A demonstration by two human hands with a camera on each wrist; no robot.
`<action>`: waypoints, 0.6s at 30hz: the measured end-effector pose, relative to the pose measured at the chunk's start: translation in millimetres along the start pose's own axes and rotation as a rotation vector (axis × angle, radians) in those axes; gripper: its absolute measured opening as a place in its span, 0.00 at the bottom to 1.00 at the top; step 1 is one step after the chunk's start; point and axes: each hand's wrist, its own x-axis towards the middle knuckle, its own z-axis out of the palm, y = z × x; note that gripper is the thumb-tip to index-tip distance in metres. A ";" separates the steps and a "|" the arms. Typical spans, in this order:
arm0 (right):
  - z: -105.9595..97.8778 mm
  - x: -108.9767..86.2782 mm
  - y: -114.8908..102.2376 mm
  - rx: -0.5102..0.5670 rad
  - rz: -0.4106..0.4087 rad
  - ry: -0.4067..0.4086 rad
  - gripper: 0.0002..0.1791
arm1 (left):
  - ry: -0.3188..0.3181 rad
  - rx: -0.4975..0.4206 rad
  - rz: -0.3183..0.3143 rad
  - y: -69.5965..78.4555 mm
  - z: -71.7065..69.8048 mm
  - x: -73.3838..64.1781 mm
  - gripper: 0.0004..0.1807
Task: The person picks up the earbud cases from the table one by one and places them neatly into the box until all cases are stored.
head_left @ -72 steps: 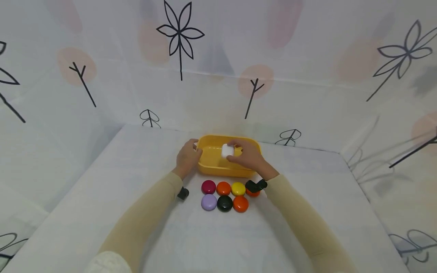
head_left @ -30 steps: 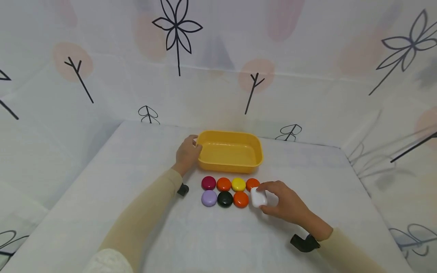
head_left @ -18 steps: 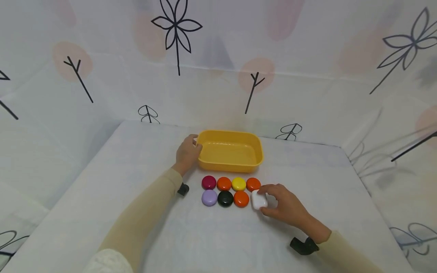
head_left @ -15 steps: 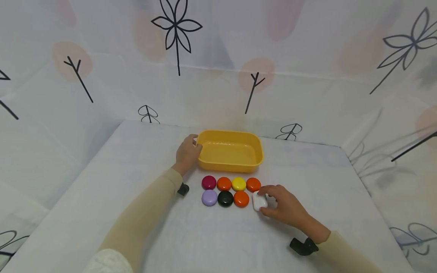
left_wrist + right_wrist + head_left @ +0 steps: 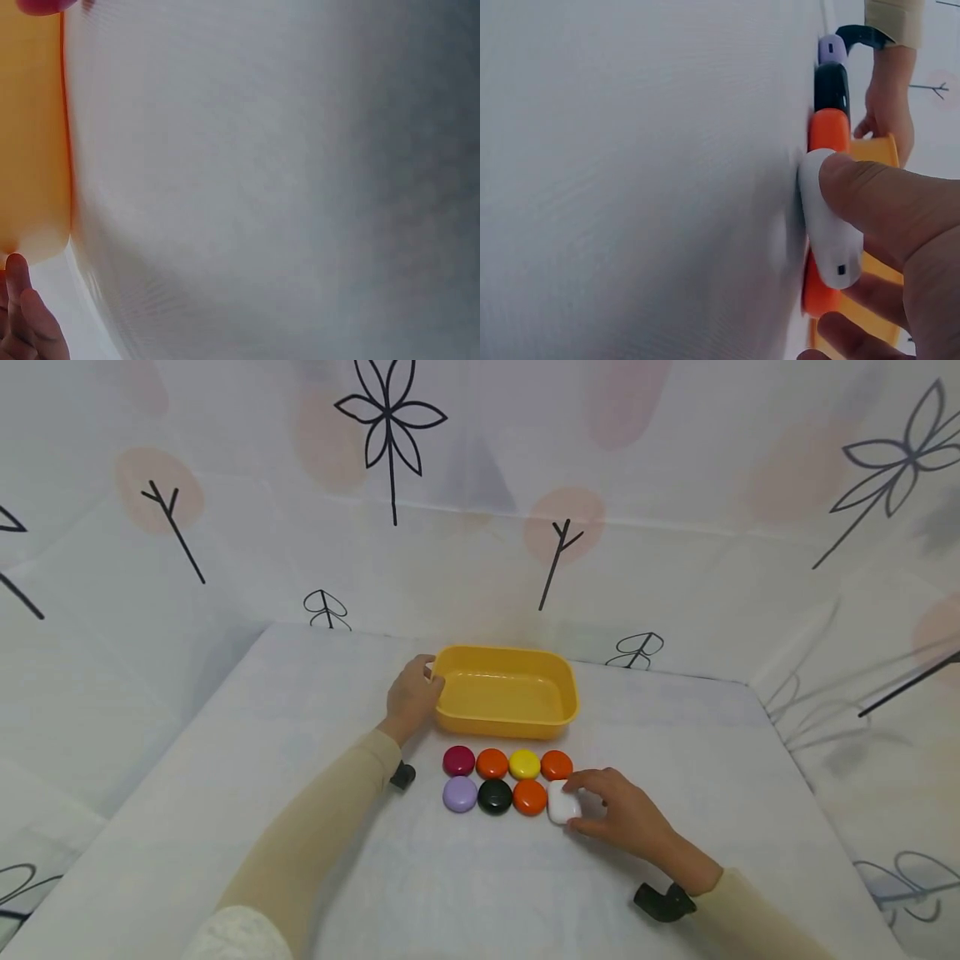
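Note:
My right hand (image 5: pixel 626 814) pinches a white rounded-square piece (image 5: pixel 562 802) between thumb and fingers, low at the right end of the front row. In the right wrist view this glossy white piece (image 5: pixel 829 225) shows a small dark slot in its side, and the thumb presses on it. Just left of it lies an orange disc (image 5: pixel 530 797), apparently touching. Behind it is another orange disc (image 5: pixel 557 765). My left hand (image 5: pixel 411 697) grips the left end of a yellow tray (image 5: pixel 506 727). In the left wrist view its fingertips (image 5: pixel 16 271) meet the tray's end.
Glossy discs lie in two rows before the tray: crimson (image 5: pixel 459 761), orange (image 5: pixel 492 764) and yellow (image 5: pixel 524 765) behind, lilac (image 5: pixel 460 794) and black (image 5: pixel 495 797) in front. White cloth (image 5: pixel 480 893) covers the table. A patterned curtain (image 5: pixel 465 577) stands at the back.
The right hand has brought the white piece from over the tray down to the front row's right end, then shifted it slightly left against the orange disc. The left hand stays on the tray.

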 end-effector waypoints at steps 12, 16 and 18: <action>0.1 8.7 -5.8 -0.072 -0.075 0.029 0.23 | -0.018 0.024 -0.007 4.1 -4.6 -2.8 0.25; -11.3 21.9 -13.1 -0.074 -0.110 0.068 0.22 | -0.034 0.053 -0.028 1.3 -8.3 -3.1 0.26; -18.1 30.7 -15.5 -0.068 -0.124 0.092 0.21 | -0.046 0.047 -0.037 -0.9 -10.3 -2.3 0.26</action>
